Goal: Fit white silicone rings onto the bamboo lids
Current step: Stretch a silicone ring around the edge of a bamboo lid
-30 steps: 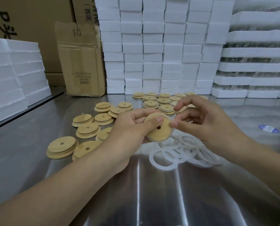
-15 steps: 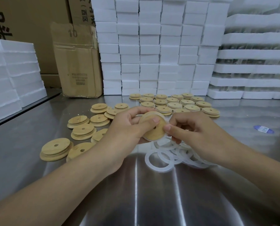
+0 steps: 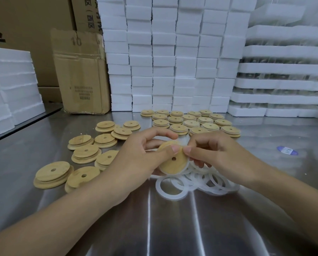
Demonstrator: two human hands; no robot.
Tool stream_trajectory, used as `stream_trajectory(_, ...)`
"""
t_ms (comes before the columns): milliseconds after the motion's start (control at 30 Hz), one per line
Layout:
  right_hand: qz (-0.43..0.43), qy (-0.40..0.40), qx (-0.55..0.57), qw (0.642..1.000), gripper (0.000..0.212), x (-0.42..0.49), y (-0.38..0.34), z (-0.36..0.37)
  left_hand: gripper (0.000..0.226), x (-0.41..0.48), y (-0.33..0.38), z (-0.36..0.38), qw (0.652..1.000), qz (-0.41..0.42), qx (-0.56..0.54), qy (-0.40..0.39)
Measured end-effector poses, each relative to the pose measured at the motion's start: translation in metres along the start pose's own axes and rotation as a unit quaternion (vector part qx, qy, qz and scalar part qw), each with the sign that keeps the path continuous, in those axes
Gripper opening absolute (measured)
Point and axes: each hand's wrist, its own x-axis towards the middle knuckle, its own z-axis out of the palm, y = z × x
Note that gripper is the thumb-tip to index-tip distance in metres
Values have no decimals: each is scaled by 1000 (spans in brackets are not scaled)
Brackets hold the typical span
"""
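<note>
Above the steel table (image 3: 173,228), in the head view, you hold one bamboo lid (image 3: 173,160) just over the pile of white silicone rings (image 3: 200,181). The lid is a round disc with no long axis. Its flat face tilts up toward you, with the centre hole showing.

Your left hand (image 3: 136,159) grips it, thumb pressed on the upper face and fingers curled behind. Your right hand (image 3: 215,154) pinches the upper right rim, its thumb tip beside the left thumb.

A thin white edge (image 3: 187,165) shows along the lower right rim. You cannot tell whether a ring sits all round. The lid's back is hidden. To the left lie loose lids (image 3: 52,174).
</note>
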Motion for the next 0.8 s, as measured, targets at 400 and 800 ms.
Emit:
stream_trajectory(400,-53,33,-96,993,17,3,4,5,11,-1,2,5,992,-60,-105,45)
stream_trajectory(800,-85,120,-114,983,8,5,10,3,15,2,-6,3,997,-23,-35,71)
